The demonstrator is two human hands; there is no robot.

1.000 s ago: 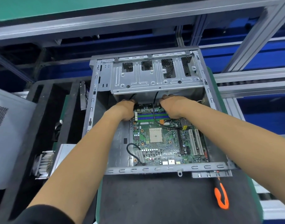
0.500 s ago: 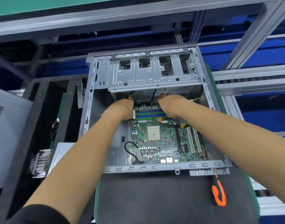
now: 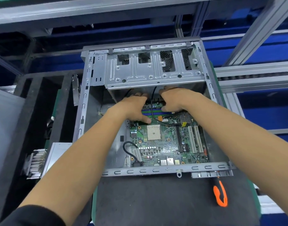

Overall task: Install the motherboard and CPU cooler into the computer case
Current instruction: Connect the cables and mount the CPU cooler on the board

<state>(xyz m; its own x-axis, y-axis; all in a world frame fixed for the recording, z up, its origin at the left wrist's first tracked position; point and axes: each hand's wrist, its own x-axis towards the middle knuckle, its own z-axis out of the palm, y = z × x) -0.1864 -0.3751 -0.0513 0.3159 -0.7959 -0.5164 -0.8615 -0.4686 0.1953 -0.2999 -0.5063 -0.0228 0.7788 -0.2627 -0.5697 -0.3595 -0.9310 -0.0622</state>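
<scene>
Both hands reach deep into the open grey sheet-metal computer case (image 3: 84, 111), at the far edge of the green printed motherboard (image 3: 166, 144) lying flat on the case floor. The left hand (image 3: 133, 108) rests over the board's far left corner, thumb stretched across the blue and green memory slots (image 3: 154, 111), its fingers tucked under the silver perforated drive cage (image 3: 153, 70); whether its grip is clamped on anything I cannot tell. The right hand (image 3: 177, 100) lies just beside it, knuckles up and fingertips hidden too, so its grip is equally unclear. A thin black cable (image 3: 154, 115) drops between the hands. The bare beige CPU socket (image 3: 154, 132) sits nearer. Outside the case, on the dark tabletop mat (image 3: 148, 201), lies an orange-and-black-handled screwdriver (image 3: 220, 193); a finned aluminium cooler heatsink (image 3: 36, 162) sits well apart at left
</scene>
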